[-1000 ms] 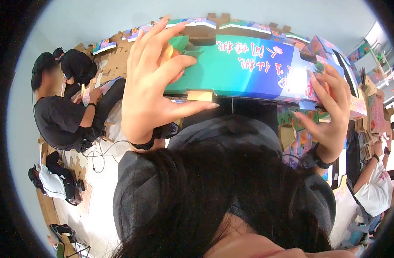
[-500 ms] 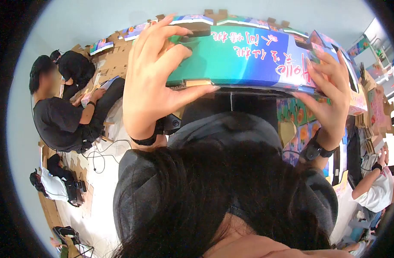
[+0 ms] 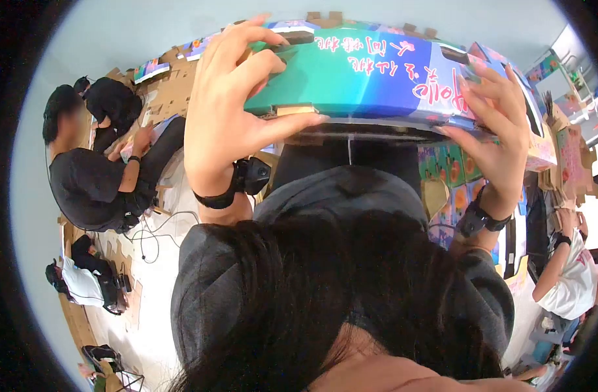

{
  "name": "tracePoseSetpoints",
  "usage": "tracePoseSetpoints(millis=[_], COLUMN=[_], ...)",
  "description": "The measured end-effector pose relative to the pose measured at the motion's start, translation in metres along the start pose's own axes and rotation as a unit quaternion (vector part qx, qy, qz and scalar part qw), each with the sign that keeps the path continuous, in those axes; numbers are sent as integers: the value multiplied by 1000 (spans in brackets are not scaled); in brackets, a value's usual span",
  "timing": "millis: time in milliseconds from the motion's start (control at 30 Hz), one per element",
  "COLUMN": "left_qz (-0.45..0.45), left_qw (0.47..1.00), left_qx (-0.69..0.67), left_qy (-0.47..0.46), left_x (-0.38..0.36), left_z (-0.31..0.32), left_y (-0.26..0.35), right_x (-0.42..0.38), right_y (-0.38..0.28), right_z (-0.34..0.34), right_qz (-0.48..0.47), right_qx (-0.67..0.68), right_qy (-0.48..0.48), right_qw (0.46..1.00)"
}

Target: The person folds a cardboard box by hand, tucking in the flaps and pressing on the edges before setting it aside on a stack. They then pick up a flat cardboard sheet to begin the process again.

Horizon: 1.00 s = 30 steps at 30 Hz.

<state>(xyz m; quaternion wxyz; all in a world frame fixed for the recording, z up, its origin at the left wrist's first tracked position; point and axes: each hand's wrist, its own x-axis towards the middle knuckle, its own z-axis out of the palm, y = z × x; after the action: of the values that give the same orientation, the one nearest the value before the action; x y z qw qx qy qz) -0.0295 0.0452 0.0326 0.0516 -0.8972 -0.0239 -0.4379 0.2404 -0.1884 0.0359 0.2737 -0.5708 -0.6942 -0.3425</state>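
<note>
A green and blue printed carton (image 3: 358, 81) with pink and white lettering spans the space between both hands, its lettering upside down. My left hand (image 3: 230, 111) grips its left end, thumb along the lower edge and fingers over the top face. At the right end, my right hand (image 3: 495, 121) holds the carton the same way, thumb below and fingers on the printed face. The carton's far side and inside are hidden. Both wrists wear black bands with small devices.
A seated person in black (image 3: 87, 183) is at the left, with others behind and below. Another person in a white shirt (image 3: 570, 277) is at the right. Stacked printed cartons (image 3: 449, 163) stand under my right hand. Cardboard pieces (image 3: 172, 88) lie at the back left.
The carton has shifted slightly left and tilted a little, with both hands still on it. The white-shirted person's arms at the right have moved slightly.
</note>
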Motion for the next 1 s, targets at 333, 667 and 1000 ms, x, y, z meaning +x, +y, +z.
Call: tracePoseSetpoints(millis=[333,667,1000], left_qz=[-12,-31,-42], left_qw=[1000,999,998], left_qx=[-5,-1,36], left_qy=[-14,-10,36], left_x=[-7,-8,-6], left_z=[-3,-3,-4], left_y=[-3,3,8], right_x=[1,-1,0], right_y=[-8,-6,-9], right_z=[3,0,4], right_qz=[39,23,29], right_qx=[18,7,19], right_qy=[9,-20,-10], right_qw=[999,1000,999])
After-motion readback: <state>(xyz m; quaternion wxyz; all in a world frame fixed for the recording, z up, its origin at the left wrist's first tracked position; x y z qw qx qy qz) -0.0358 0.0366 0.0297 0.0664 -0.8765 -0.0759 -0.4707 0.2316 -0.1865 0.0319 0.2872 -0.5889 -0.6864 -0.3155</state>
